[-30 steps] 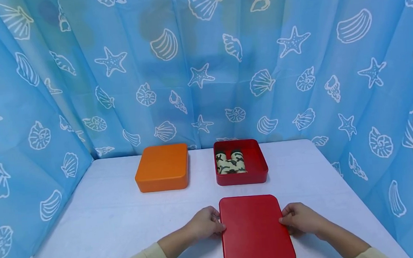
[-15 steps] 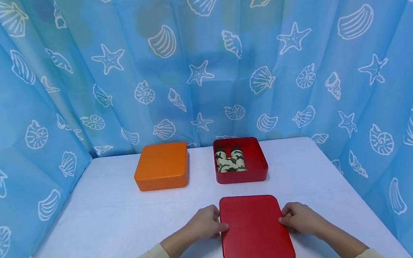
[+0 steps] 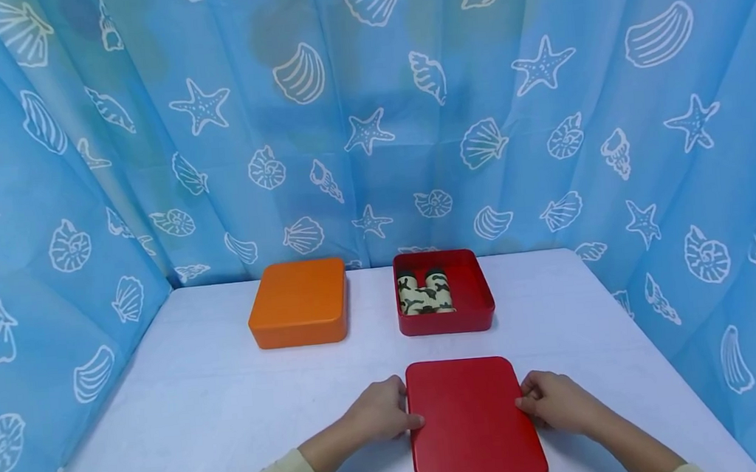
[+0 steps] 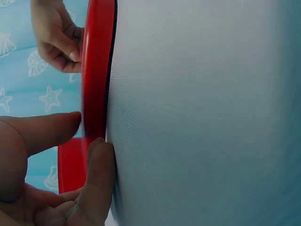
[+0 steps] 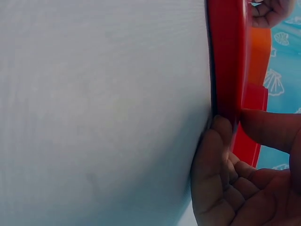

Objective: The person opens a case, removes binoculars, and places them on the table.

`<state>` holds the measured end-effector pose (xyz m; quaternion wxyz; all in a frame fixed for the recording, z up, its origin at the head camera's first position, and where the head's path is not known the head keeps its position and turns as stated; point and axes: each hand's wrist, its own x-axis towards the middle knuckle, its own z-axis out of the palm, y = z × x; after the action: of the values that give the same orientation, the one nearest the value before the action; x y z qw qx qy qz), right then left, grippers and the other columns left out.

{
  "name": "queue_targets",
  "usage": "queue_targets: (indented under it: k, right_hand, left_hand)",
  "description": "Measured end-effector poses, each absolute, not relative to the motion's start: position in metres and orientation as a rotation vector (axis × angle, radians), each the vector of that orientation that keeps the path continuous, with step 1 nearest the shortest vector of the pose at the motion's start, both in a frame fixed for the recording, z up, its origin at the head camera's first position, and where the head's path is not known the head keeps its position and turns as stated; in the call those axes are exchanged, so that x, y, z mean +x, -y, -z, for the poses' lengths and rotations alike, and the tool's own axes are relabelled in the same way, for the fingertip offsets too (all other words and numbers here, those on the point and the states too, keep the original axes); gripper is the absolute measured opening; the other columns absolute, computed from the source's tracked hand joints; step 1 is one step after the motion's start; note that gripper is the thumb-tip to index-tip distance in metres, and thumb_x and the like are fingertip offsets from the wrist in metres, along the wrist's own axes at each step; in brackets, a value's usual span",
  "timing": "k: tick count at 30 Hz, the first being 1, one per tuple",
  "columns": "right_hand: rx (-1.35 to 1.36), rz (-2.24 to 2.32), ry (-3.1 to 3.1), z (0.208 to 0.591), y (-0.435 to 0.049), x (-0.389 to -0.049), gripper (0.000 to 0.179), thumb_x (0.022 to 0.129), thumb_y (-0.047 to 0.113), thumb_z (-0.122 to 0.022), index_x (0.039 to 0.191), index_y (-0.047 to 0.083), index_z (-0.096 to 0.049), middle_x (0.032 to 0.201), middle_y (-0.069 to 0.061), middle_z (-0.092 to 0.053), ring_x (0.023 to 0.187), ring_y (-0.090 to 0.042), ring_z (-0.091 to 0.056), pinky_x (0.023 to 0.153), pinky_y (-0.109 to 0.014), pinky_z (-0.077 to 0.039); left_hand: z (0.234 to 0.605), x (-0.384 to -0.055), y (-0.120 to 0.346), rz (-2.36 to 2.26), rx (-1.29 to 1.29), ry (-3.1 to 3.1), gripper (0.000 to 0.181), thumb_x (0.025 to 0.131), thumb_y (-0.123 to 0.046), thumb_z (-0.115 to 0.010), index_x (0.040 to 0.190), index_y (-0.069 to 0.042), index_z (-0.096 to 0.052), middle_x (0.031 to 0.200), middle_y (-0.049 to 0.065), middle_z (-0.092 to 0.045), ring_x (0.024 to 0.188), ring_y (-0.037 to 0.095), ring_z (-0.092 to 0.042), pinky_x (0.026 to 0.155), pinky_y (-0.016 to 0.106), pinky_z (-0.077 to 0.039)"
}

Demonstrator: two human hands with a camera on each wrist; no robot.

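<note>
Seems to be at the stage of handling the lid (image 3: pixel 475 421), held flat by its two side edges over the near part of the table (image 3: pixel 197 398), in front of the red box (image 3: pixel 447 323). On the left edge, see the left hand (image 3: pixel 380 411), pinching with thumb over the top and fingertips clamped at the side, near the lower rim; on the right edge, find the right hand (image 3: pixel 554 400), pinching likewise, roughly opposite. Cannot tell whether touching the cloth or just clear of it. Beyond the lid and apart from it, note the red box, uncovered, with the binoculars (image 3: pixel 426 297) in its left part; farther left, note the orange box (image 3: pixel 299 301), well apart from both hands. For any lift from here, would call for raising both edges together, with even pressure, to keep the lid level; with an uneven pull, could tilt or slip from the fingertips
</note>
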<state>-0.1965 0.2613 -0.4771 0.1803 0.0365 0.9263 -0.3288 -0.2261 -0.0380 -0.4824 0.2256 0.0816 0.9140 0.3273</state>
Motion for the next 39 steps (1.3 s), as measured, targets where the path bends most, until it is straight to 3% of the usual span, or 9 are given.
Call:
queue_targets:
  k: [5,11,17,22,26,31,34,39]
  right_hand:
    - [0.081,0.867,-2.651,0.477,-0.263,-0.196,0.039,0.078,0.020,-0.081,0.106,0.003,-0.061,0.074,-0.003,-0.058,0.062,-0.020,-0.057,0.060,-0.028,-0.052]
    - [0.028,0.791,-2.718,0.465,-0.268,-0.205,0.034,0.081,0.019,-0.079,0.108,0.002,-0.065,0.081,-0.002,-0.061,0.065,-0.017,-0.058,0.062,-0.029,-0.055]
    - [-0.111,0.722,-2.883,0.450,-0.267,-0.224,0.037,0.081,0.017,-0.079,0.112,0.003,-0.066,0.090,-0.003,-0.064,0.071,-0.015,-0.059,0.063,-0.031,-0.057]
    - [-0.228,0.735,-2.993,0.439,-0.253,-0.243,0.039,0.080,0.016,-0.080,0.113,0.002,-0.065,0.093,-0.005,-0.065,0.076,-0.017,-0.061,0.063,-0.034,-0.058]
    - [-0.299,0.723,-3.059,0.433,-0.240,-0.263,0.042,0.079,0.017,-0.081,0.114,0.001,-0.065,0.096,-0.008,-0.066,0.081,-0.022,-0.062,0.065,-0.037,-0.058]
    - [-0.365,0.669,-3.109,0.430,-0.230,-0.291,0.047,0.078,0.019,-0.082,0.117,0.000,-0.065,0.101,-0.011,-0.067,0.088,-0.026,-0.062,0.068,-0.040,-0.058]
    - [-0.389,0.641,-3.116,0.431,-0.227,-0.308,0.048,0.078,0.019,-0.082,0.118,0.000,-0.065,0.103,-0.012,-0.066,0.090,-0.027,-0.062,0.069,-0.040,-0.058]
    - [-0.376,0.547,-3.109,0.435,-0.222,-0.334,0.061,0.078,0.022,-0.083,0.129,0.000,-0.058,0.118,-0.017,-0.061,0.106,-0.034,-0.057,0.079,-0.046,-0.056]
  left_hand:
    - [0.480,-0.225,0.037,-0.869,0.204,-2.538,0.047,0.071,-0.029,-0.087,0.102,-0.010,-0.057,0.071,0.004,-0.059,0.059,0.020,-0.060,0.057,0.031,-0.050]
    - [0.475,-0.239,0.047,-0.847,0.333,-2.573,0.050,0.076,-0.038,-0.082,0.112,-0.010,-0.059,0.076,-0.001,-0.059,0.065,0.016,-0.059,0.059,0.030,-0.052]
    - [0.462,-0.281,0.056,-0.800,0.602,-2.750,0.052,0.087,-0.039,-0.073,0.126,-0.009,-0.056,0.093,0.000,-0.064,0.078,0.012,-0.060,0.064,0.026,-0.054]
    - [0.455,-0.318,0.055,-0.619,0.749,-2.924,0.061,0.089,-0.046,-0.068,0.135,-0.010,-0.052,0.119,0.005,-0.062,0.104,0.017,-0.059,0.083,0.033,-0.054]
    - [0.452,-0.342,0.049,-0.448,0.838,-3.019,0.075,0.087,-0.054,-0.066,0.143,-0.008,-0.045,0.135,0.009,-0.054,0.123,0.024,-0.049,0.098,0.042,-0.047]
    - [0.456,-0.368,0.045,-0.228,0.903,-3.074,0.092,0.087,-0.070,-0.051,0.150,-0.006,-0.035,0.149,0.010,-0.040,0.138,0.028,-0.032,0.112,0.045,-0.029]
    - [0.459,-0.380,0.043,-0.171,0.913,-3.059,0.098,0.086,-0.075,-0.042,0.152,-0.004,-0.028,0.156,0.011,-0.030,0.144,0.030,-0.021,0.115,0.045,-0.019]
    - [0.463,-0.392,0.039,-0.224,0.879,-3.011,0.103,0.086,-0.078,-0.036,0.154,-0.003,-0.021,0.159,0.012,-0.021,0.146,0.029,-0.015,0.116,0.043,-0.014]
